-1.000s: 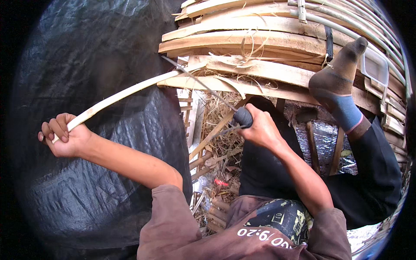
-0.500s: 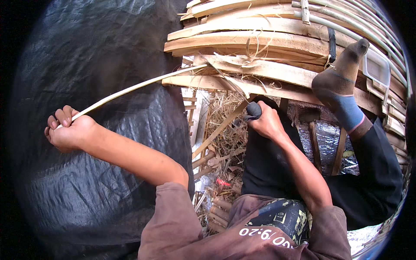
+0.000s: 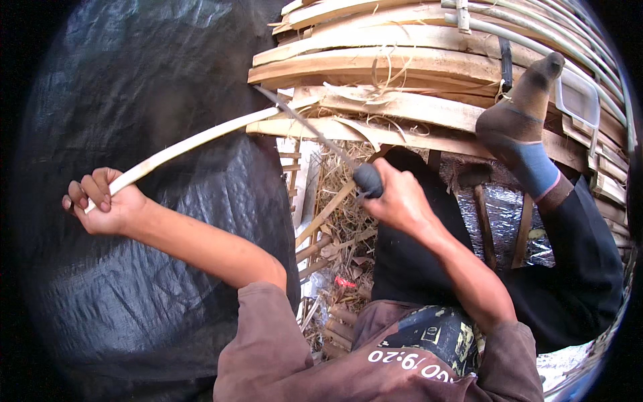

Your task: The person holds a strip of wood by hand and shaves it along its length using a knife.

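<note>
At the left, my left hand (image 3: pixel 107 199) is closed round one end of a long pale strip of split wood or bamboo (image 3: pixel 194 141). The strip bows up and to the right, its far end lying by the plank edge. My right hand (image 3: pixel 402 201) grips the dark wrapped handle of a knife (image 3: pixel 311 128). Its long thin blade points up and left and crosses the strip near that far end. Curled shavings (image 3: pixel 365 128) hang about the wooden planks (image 3: pixel 402 104) just beyond the blade.
Black sheeting (image 3: pixel 154 281) covers the left side. A slatted wooden platform (image 3: pixel 375 63) spans the top right, with my socked foot (image 3: pixel 516 120) on it beside a clear plastic container (image 3: pixel 577 104). Below, shavings (image 3: pixel 341 234) heap up among wooden sticks.
My right hand has moved left with the knife, whose blade has slid along the strip toward my left hand. The strip has turned a little in my left hand and shows a broader face.
</note>
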### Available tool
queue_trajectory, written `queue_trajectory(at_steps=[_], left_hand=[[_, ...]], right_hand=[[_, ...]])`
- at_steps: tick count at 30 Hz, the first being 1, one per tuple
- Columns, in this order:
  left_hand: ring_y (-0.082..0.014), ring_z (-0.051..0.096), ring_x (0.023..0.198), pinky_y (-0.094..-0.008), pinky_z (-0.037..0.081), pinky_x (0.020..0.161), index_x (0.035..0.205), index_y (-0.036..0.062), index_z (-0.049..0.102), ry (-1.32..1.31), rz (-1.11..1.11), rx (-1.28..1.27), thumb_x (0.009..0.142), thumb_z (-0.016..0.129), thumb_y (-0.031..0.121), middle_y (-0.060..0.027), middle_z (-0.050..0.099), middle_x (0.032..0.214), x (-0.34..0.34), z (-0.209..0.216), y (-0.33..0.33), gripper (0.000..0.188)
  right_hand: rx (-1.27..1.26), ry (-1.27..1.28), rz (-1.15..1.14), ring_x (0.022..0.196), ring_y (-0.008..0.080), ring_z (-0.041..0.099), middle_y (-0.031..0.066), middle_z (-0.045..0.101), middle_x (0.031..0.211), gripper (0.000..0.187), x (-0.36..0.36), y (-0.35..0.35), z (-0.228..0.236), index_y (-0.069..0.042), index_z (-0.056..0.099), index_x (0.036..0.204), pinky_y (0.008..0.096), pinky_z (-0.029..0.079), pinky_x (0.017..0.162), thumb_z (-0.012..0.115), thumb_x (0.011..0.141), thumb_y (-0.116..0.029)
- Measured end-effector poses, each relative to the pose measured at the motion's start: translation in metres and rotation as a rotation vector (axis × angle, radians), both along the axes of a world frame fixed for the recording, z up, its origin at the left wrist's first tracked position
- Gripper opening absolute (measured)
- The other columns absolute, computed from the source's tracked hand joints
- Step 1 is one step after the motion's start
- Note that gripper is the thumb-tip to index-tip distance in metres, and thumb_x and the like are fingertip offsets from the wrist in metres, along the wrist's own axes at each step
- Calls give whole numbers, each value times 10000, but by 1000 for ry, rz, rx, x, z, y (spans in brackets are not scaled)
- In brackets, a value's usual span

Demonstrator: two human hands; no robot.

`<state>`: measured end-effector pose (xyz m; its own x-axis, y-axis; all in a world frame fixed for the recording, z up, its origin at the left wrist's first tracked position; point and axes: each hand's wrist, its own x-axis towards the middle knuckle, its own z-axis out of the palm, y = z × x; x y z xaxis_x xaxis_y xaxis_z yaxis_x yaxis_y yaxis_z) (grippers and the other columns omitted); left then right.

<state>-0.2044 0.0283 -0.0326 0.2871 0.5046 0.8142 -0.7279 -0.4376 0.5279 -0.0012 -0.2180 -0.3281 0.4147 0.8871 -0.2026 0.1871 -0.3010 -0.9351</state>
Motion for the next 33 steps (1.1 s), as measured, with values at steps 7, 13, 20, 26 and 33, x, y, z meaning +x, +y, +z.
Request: queue_trajectory(at_steps=[7, 13, 20, 26, 33], left_hand=[[-46, 360, 360, -194, 274, 384, 850, 148, 570, -11, 19, -7, 984, 479, 81, 60, 428, 603, 11, -1, -8, 175], [-43, 369, 363, -192, 291, 397, 863, 142, 580, -11, 21, 4, 996, 470, 80, 60, 448, 611, -7, -6, -7, 183], [-34, 375, 361, -187, 293, 396, 867, 140, 575, -22, 7, 29, 1003, 473, 91, 60, 423, 607, 13, -11, -13, 177], [-40, 366, 362, -202, 267, 386, 856, 151, 564, -22, 56, 27, 1002, 458, 98, 67, 459, 611, -6, -4, -12, 188], [-3, 301, 332, -157, 260, 359, 839, 120, 576, 1, -347, 15, 1014, 449, 109, 65, 427, 579, 23, -14, -17, 216]], right_hand=[[64, -5, 0, 875, 479, 670, 264, 698, 849, 352, -4, 5, -16, -69, 612, 1056, 536, 539, 775, 736, 736, -147], [49, -12, -11, 853, 486, 671, 282, 689, 830, 346, -5, 4, -3, -57, 601, 1053, 557, 535, 774, 698, 735, -151], [-73, -36, -145, 891, 471, 676, 282, 693, 872, 330, 8, 11, -39, -61, 595, 1041, 559, 539, 782, 701, 736, -128], [-50, 6, 49, 902, 466, 677, 286, 690, 859, 364, 5, -1, -4, -55, 599, 1059, 539, 535, 797, 733, 743, -178], [-97, -35, -122, 940, 457, 677, 278, 697, 909, 400, 24, 7, -53, -18, 597, 1069, 517, 532, 796, 750, 751, -205]])
